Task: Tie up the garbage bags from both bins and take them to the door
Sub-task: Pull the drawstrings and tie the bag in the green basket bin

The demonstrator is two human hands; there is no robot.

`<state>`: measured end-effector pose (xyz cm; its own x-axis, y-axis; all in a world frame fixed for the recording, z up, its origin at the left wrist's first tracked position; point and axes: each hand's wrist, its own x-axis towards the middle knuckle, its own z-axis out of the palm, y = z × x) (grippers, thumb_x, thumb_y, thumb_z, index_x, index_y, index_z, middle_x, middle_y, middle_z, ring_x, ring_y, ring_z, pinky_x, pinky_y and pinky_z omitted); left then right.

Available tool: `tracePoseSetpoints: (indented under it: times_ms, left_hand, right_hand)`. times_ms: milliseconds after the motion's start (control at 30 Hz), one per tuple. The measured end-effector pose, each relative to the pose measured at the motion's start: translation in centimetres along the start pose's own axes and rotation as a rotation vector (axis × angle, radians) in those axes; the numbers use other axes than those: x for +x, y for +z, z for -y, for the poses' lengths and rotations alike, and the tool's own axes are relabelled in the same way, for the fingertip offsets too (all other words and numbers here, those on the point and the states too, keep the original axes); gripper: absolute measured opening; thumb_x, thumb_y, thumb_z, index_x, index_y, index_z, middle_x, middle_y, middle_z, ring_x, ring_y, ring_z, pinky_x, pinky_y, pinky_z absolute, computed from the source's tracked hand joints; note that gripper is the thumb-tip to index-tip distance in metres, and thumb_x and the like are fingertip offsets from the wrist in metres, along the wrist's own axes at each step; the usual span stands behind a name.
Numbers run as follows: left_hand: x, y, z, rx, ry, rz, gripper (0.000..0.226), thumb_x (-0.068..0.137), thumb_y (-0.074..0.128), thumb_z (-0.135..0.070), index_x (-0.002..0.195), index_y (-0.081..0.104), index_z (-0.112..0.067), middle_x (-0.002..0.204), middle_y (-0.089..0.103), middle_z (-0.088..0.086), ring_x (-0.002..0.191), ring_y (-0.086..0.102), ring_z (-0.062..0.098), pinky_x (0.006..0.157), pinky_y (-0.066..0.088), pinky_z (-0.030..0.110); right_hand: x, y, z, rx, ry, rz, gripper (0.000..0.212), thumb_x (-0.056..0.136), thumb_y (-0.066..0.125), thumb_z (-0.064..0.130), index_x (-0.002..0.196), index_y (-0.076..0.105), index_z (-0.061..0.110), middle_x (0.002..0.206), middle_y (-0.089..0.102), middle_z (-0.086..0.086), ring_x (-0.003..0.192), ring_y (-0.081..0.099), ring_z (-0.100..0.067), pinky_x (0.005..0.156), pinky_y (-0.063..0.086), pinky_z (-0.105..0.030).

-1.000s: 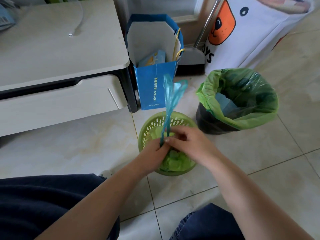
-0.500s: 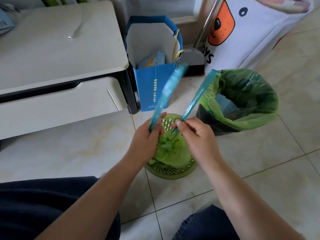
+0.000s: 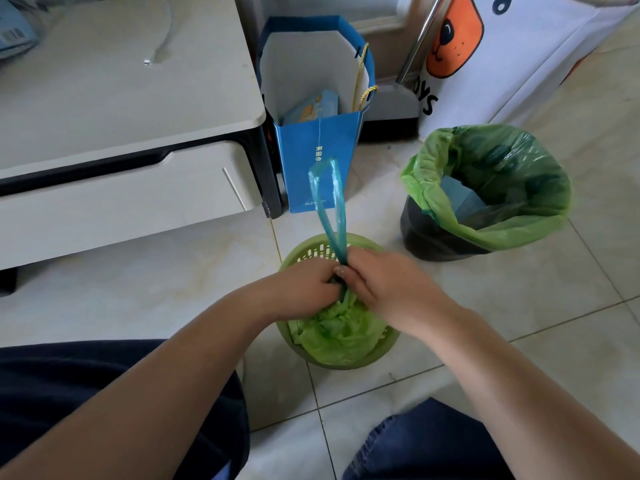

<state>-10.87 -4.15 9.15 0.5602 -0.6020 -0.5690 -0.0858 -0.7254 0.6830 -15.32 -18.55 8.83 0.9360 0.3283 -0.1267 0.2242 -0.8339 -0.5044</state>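
1. drawstrings [image 3: 329, 202] of the green garbage bag [image 3: 341, 332], held apart half a second ago, now stand together as one upright loop.
2. left hand [image 3: 304, 289] and right hand [image 3: 381, 289] meet at the loop's base, fingertips pinching it against the gathered bag mouth.
3. bag sits in the green basket bin [image 3: 384, 351]; knot likely being cinched.
4. second bag [image 3: 491, 181] in the dark bin [image 3: 426, 237] lies open, untied.
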Motion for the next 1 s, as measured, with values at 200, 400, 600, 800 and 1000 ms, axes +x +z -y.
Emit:
tracePoseSetpoints:
  times_ms: [200,400,600,800,1000]
  left_hand:
    - [-1.6,-1.2,-1.4,-0.128,0.028,-0.010,0.024,0.079,0.052,-0.016,0.100,0.061,-0.009,0.103,0.065,0.014,0.091,0.060,0.024,0.085,0.049,0.037]
    - [-2.2,-1.3,-0.9,-0.381,0.038,-0.024,0.028,0.085,0.052,-0.050,0.093,0.065,-0.027,0.065,0.060,-0.002,0.062,0.055,0.009,0.065,0.049,0.023]
    - [-1.6,0.1,-0.4,-0.566,-0.081,-0.074,0.027,0.094,0.046,-0.036,0.096,0.069,-0.022,0.056,0.064,-0.007,0.047,0.045,0.006,0.050,0.040,0.014]
    - [-0.4,0.2,-1.0,-0.962,-0.280,0.023,0.024,0.093,0.048,-0.031,0.102,0.065,-0.016,0.079,0.075,-0.002,0.049,0.051,0.002,0.052,0.040,0.016]
    - [0.1,-0.2,-1.3,-1.230,-0.325,0.034,0.015,0.091,0.051,-0.022,0.088,0.066,-0.017,0.061,0.067,-0.006,0.048,0.055,0.000,0.050,0.034,0.016]
  right_hand:
    - [-0.1,-1.8,0.0,-0.156,-0.059,-0.072,0.030,0.097,0.029,0.038,0.094,0.048,0.015,0.078,0.059,-0.002,0.072,0.057,-0.032,0.057,0.028,-0.032]
    - [-0.8,-2.1,0.7,-0.241,-0.094,-0.060,0.036,0.096,0.029,0.036,0.123,0.049,0.025,0.094,0.066,-0.001,0.081,0.062,-0.026,0.058,0.031,-0.030]
    - [-3.5,-2.5,0.0,0.028,0.120,-0.034,0.014,0.085,0.059,0.038,0.087,0.054,0.026,0.065,0.053,0.012,0.058,0.051,-0.004,0.051,0.038,-0.023]
    - [-4.5,-2.4,-1.1,0.313,0.317,-0.241,0.009,0.079,0.068,0.025,0.086,0.068,0.019,0.067,0.067,0.012,0.060,0.064,-0.001,0.057,0.049,-0.014]
    - [-3.6,-0.6,0.3,0.362,0.234,-0.217,0.007,0.081,0.068,0.024,0.083,0.072,0.019,0.067,0.065,0.015,0.055,0.059,-0.004,0.056,0.048,-0.017]
